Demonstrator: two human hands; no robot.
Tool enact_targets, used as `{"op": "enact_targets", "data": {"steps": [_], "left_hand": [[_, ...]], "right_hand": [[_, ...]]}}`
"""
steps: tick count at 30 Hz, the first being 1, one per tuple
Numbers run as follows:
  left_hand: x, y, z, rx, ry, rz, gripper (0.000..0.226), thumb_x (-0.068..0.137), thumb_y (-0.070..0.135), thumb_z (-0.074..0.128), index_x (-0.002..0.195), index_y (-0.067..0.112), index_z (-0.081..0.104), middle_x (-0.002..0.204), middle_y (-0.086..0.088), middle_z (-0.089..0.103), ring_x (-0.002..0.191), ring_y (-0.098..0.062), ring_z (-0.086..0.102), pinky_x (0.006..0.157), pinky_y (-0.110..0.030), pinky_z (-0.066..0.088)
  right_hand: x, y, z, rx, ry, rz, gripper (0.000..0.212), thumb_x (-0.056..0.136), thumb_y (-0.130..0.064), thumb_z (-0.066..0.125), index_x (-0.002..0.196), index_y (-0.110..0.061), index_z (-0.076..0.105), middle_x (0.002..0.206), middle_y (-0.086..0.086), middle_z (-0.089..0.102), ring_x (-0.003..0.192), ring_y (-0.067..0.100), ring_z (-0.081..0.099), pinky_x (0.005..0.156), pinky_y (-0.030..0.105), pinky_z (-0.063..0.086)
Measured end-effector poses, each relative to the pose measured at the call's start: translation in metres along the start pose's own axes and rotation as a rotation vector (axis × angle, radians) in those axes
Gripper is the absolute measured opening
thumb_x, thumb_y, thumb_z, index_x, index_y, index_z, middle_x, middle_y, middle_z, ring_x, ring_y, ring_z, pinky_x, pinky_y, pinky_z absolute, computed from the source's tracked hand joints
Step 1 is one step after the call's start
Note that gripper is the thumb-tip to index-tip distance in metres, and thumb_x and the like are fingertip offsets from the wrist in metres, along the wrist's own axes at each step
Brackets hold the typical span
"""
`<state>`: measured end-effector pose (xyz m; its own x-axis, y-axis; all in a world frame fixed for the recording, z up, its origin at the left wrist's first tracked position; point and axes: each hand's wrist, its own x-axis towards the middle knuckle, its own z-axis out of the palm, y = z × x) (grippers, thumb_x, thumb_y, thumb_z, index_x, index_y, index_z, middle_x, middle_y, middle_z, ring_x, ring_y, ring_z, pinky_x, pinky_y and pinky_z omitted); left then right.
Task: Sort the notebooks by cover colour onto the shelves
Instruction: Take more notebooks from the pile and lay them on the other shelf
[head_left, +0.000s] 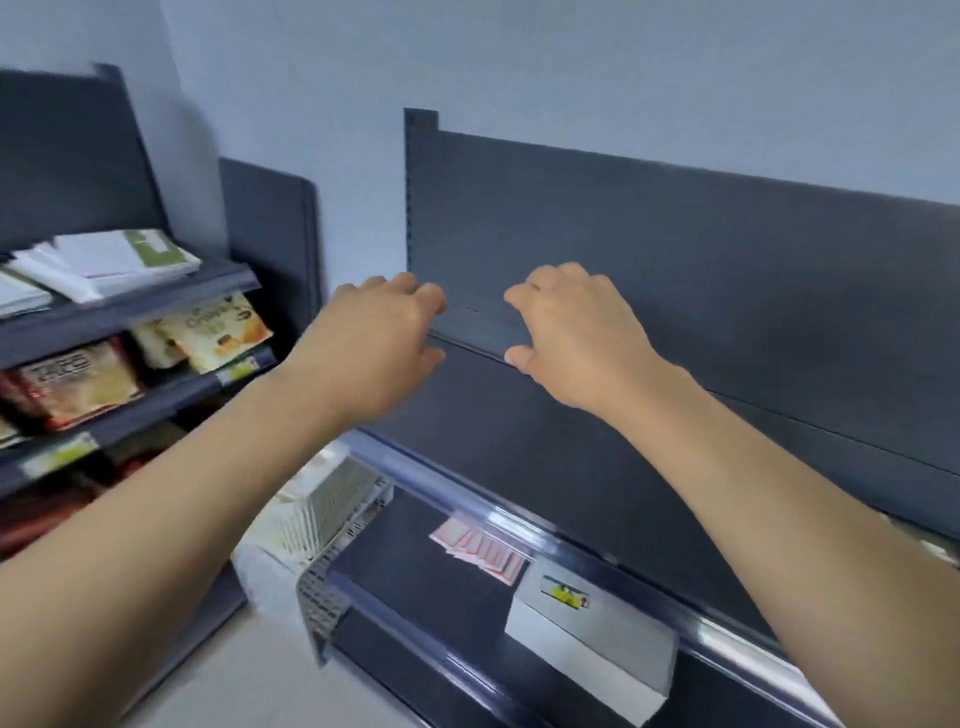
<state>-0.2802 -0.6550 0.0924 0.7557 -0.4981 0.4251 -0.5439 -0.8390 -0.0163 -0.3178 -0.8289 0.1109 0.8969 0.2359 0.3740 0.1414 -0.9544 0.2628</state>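
Both hands reach up to the dark back panel (675, 260), left hand (374, 343) and right hand (576, 332) close together, fingers curled inward. Whether they pinch a dark cover between them I cannot tell, since blur and dark-on-dark hide it. Pink notebooks (478, 551) lie fanned along the lower shelf (415, 571), well below the gap between the hands, the row running with the shelf's front edge. White notebooks (104, 265) sit far left.

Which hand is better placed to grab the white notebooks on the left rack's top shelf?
Probably the left hand: it is nearer the white notebooks; the right hand would have to cross it.
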Motion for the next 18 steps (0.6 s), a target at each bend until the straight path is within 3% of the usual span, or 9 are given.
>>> {"op": "enact_targets", "data": {"steps": [7,18], "left_hand": [[-0.098,-0.143,-0.046,0.237,0.017,-0.212,0.043,0.092,0.035,0.053,0.129,0.015,0.047,0.122,-0.007,0.053,0.113,-0.029,0.049,0.093,-0.041,0.039],[-0.198,-0.289,-0.067,0.3,-0.034,-0.656,0.036,0.094,0.033,0.051,0.125,0.016,0.049,0.12,-0.003,0.055,0.112,-0.025,0.05,0.093,-0.037,0.039]], "right_hand": [[0.089,-0.162,-0.019,0.117,0.088,-0.229,0.035,0.094,-0.031,0.053,0.124,-0.013,0.052,0.122,0.006,0.05,0.116,0.026,0.042,0.092,0.034,0.032],[0.199,-0.345,-0.005,0.248,0.185,-0.552,0.025,0.094,-0.024,0.051,0.116,-0.013,0.057,0.116,0.006,0.056,0.111,0.026,0.046,0.088,0.035,0.035]]}}
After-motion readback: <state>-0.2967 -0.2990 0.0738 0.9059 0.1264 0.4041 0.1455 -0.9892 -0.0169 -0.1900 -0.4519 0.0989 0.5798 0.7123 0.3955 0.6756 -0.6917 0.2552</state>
